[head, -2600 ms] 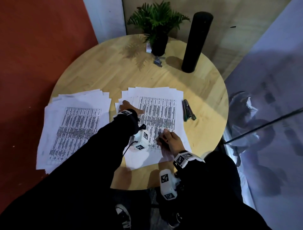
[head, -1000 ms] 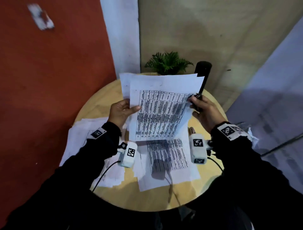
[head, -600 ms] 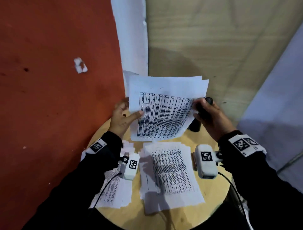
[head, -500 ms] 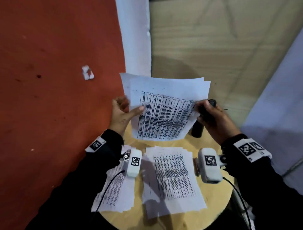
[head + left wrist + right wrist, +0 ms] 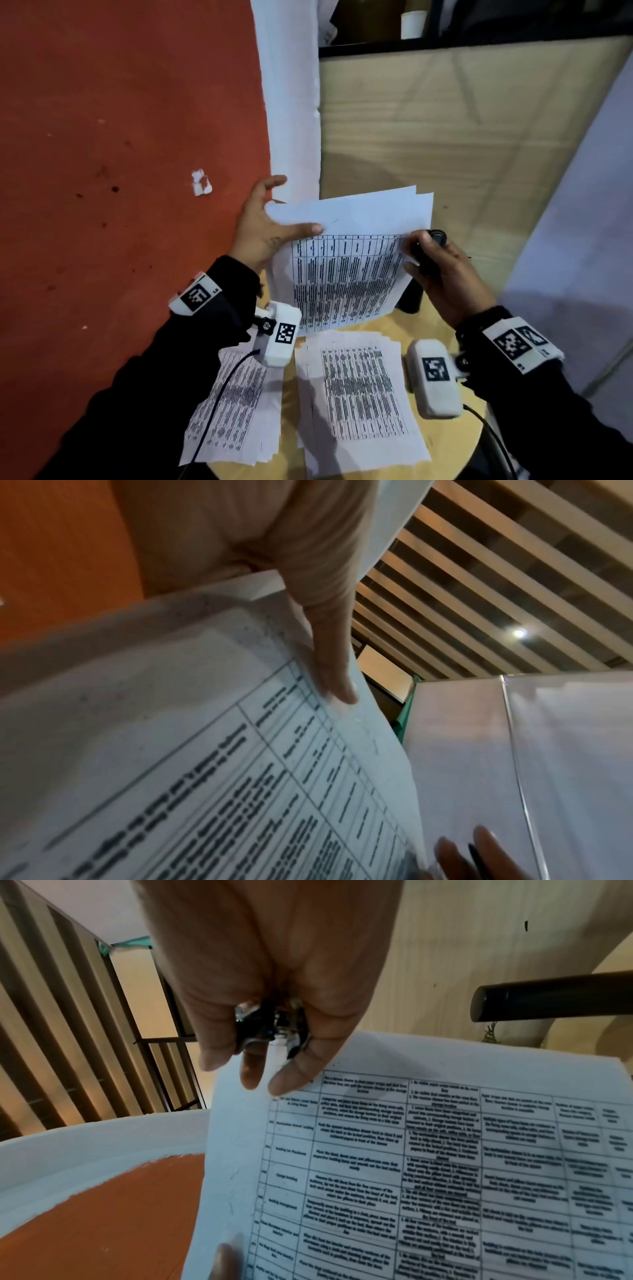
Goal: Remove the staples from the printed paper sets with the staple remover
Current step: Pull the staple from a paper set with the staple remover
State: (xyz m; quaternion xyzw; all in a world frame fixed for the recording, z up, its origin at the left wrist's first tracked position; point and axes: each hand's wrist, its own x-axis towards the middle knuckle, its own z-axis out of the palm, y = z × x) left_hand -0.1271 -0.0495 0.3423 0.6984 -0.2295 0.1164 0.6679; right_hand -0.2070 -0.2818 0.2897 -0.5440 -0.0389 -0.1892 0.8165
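Observation:
I hold a stapled paper set (image 5: 346,270), printed with a table, upright above the round table. My left hand (image 5: 287,219) pinches its upper left corner, with the thumb (image 5: 330,664) flat on the front page (image 5: 205,750) and the other fingers behind. My right hand (image 5: 416,248) grips the black and chrome staple remover (image 5: 270,1026) in its palm. Its fingertips (image 5: 284,1085) pinch the sheet's upper right edge (image 5: 411,1164). In the head view the staple remover (image 5: 430,246) shows only partly past the knuckles. No staple is plainly visible.
Two more printed stacks lie on the wooden round table (image 5: 442,329): one at the left (image 5: 236,404), one in the middle (image 5: 359,394). A black cylinder (image 5: 409,298) stands behind the held sheets. An orange wall is close on the left.
The paper set was lifted off the table with the staple remover in my right hand. In the last half second my left hand slid up to the top left corner.

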